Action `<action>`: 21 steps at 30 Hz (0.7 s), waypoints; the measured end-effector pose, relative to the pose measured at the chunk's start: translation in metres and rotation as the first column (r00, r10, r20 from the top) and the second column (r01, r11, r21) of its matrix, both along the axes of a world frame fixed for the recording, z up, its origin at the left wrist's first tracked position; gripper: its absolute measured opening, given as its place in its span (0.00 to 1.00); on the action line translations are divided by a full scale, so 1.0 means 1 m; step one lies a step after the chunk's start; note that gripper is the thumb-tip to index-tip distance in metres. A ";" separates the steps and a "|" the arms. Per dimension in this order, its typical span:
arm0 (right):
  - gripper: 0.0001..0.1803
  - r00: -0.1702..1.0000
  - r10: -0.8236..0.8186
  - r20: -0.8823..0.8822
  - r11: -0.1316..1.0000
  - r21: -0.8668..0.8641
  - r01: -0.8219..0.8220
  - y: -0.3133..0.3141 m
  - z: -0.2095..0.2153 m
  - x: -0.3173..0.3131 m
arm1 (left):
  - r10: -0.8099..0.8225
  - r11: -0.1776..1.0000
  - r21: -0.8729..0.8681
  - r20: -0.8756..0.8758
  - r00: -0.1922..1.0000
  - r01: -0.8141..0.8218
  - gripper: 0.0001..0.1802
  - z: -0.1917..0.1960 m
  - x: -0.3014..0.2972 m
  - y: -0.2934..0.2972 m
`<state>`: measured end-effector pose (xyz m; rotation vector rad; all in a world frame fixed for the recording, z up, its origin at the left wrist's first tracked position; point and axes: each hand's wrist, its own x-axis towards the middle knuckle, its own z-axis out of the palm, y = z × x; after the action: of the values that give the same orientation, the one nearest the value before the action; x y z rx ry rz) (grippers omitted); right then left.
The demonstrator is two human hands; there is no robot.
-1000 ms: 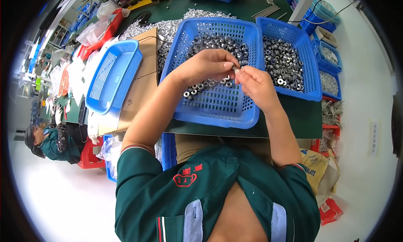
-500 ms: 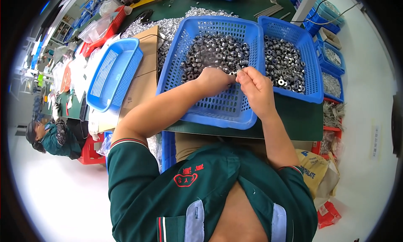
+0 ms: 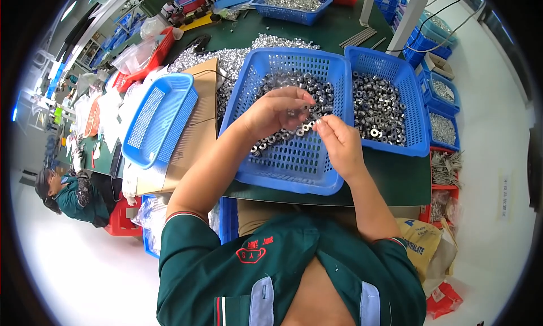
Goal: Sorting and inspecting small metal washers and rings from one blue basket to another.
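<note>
A small metal piece sits at the fingertips of the right hand, whose grip is closed on it, thumb against fingers. The left hand is just beside it, fingers curved and blurred; whether its grip holds anything I cannot tell. Both hands are above a blue basket of slotted plastic, where shiny, short, round metal rings are heaped toward the far side; the left hand hides part of the heap.

To the right, a second blue basket holds more such rings. Left of the first, a light blue basket rests tilted on flat brown cardboard. Beyond, bright silvery bits are piled loose on the smooth dark green table, with thin metal rods farther right.
</note>
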<state>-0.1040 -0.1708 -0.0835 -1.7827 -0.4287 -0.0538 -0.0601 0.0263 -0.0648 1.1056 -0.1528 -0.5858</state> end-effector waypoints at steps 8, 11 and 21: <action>0.11 0.995 -0.016 0.101 0.989 -0.144 0.031 0.004 -0.004 0.003 | -0.063 0.993 0.111 0.168 0.984 0.044 0.11 -0.003 -0.008 -0.003; 0.11 0.993 -0.016 0.113 0.984 -0.177 0.036 0.006 0.000 0.000 | -0.063 0.989 0.146 0.200 0.978 0.034 0.10 -0.009 -0.007 -0.001; 0.10 0.888 -0.027 0.459 0.881 -0.409 0.238 0.010 -0.002 -0.002 | -0.071 0.980 0.189 0.037 0.997 0.062 0.10 -0.006 -0.004 -0.003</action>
<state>-0.1062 -0.1606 -0.0851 -2.2732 -0.6822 -0.5067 -0.0641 0.0231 -0.0708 1.3012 -0.1758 -0.6459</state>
